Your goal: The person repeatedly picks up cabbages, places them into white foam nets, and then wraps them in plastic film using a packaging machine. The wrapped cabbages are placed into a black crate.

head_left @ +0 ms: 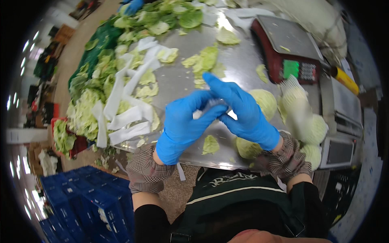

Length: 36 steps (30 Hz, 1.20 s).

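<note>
My left hand [182,121] and my right hand [247,114], both in blue gloves, meet above a steel table [173,76]. Their fingers are bent and touch or overlap. Between them is a small blurred, greyish translucent patch; whether it is a held thing I cannot tell. Beside my right hand sits a pale green cabbage [265,103], and a second cabbage [247,148] lies partly hidden under that wrist. Farther right are cabbages in white foam netting [314,129]. A loose cabbage leaf [210,145] rests below my hands.
Trimmed leaves [86,112] and white foam strips [130,117] heap along the left side. A red-framed scale [291,39] with a lit display stands back right, near a wrapping machine [340,121]. Blue crates [85,197] stack at lower left. Another person's gloved hand [133,6] shows at the top.
</note>
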Each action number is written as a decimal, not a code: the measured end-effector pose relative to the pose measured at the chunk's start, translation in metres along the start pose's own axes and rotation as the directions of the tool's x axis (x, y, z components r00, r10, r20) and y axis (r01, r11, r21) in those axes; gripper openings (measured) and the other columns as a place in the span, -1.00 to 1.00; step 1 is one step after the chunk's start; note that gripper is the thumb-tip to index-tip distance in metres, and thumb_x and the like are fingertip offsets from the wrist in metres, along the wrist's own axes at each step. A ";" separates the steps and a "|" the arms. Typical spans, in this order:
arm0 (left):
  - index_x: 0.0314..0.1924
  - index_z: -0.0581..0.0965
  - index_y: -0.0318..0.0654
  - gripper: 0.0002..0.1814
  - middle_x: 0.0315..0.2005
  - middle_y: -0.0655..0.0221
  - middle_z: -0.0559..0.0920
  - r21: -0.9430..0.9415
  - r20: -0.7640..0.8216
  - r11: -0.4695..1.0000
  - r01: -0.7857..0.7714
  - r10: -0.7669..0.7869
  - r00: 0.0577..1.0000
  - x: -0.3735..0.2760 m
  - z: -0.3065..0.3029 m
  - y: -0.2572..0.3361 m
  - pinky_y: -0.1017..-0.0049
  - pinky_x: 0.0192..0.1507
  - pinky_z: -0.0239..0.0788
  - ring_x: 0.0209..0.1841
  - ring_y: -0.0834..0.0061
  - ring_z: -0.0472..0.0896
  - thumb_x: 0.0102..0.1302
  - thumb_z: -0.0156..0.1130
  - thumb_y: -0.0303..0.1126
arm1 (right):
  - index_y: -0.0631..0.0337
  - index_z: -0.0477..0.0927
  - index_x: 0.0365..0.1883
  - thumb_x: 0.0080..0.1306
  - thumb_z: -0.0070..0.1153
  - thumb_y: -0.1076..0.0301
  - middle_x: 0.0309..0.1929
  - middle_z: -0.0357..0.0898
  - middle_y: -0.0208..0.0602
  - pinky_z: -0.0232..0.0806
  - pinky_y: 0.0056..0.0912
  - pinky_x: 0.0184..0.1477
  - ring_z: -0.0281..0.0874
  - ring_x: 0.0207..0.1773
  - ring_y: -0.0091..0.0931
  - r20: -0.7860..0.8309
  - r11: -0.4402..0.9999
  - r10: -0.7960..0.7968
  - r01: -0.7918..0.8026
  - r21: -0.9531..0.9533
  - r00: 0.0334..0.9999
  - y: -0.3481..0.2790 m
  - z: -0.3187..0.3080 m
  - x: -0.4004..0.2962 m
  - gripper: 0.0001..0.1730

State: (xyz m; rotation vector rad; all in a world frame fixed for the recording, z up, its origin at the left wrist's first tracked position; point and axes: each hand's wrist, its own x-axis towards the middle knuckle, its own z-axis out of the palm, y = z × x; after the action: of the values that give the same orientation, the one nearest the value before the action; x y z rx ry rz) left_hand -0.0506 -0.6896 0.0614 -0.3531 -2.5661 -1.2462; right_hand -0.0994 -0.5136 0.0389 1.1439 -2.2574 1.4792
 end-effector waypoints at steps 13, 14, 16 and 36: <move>0.04 0.54 -0.36 -0.66 -0.13 0.36 0.64 -0.809 0.501 0.165 0.565 -0.311 0.808 -0.013 0.161 0.021 0.58 0.06 0.39 -0.05 0.56 0.57 0.25 0.27 -0.52 | 0.29 0.51 -0.09 0.35 0.09 0.44 -0.11 0.55 -0.31 0.31 -0.57 0.01 0.48 -0.12 -0.57 -0.297 0.767 0.628 -0.508 0.391 0.719 0.040 -0.056 -0.126 -0.80; 0.01 0.55 -0.36 -0.69 -0.14 0.37 0.64 -0.824 0.528 0.048 0.565 -0.299 0.795 -0.021 0.166 0.016 0.57 0.06 0.38 -0.06 0.56 0.57 0.25 0.28 -0.52 | 0.29 0.49 -0.03 0.37 0.05 0.44 -0.08 0.55 -0.28 0.35 -0.56 -0.01 0.50 -0.14 -0.55 -0.284 0.689 0.691 -0.486 0.538 0.665 0.034 -0.057 -0.123 -0.77; 0.00 0.55 -0.36 -0.70 -0.16 0.36 0.64 -0.807 0.590 -0.193 0.557 -0.260 0.764 -0.030 0.176 0.000 0.56 0.08 0.37 -0.06 0.56 0.57 0.26 0.27 -0.52 | 0.30 0.45 0.06 0.41 -0.02 0.42 -0.05 0.56 -0.24 0.41 -0.52 -0.05 0.54 -0.14 -0.51 -0.153 0.429 0.810 -0.395 0.813 0.566 0.003 -0.065 -0.105 -0.71; 0.14 0.47 -0.36 -0.30 -0.06 0.19 0.63 -0.666 0.621 0.070 0.743 -0.499 0.604 0.005 0.203 -0.090 0.39 -0.09 0.53 -0.12 0.38 0.64 0.40 -0.03 0.19 | 0.40 0.58 -0.19 0.34 0.10 0.05 -0.44 0.52 -0.42 0.28 -0.42 -0.33 0.39 -0.39 -0.58 -0.149 0.595 0.744 -0.748 -0.294 0.651 0.154 -0.093 -0.071 -0.53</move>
State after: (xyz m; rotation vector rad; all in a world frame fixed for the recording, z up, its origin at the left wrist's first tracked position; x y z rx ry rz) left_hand -0.1121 -0.5826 -0.1233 0.6524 -1.8131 -3.1079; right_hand -0.1798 -0.3694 -0.0617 0.0208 -3.0103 1.1863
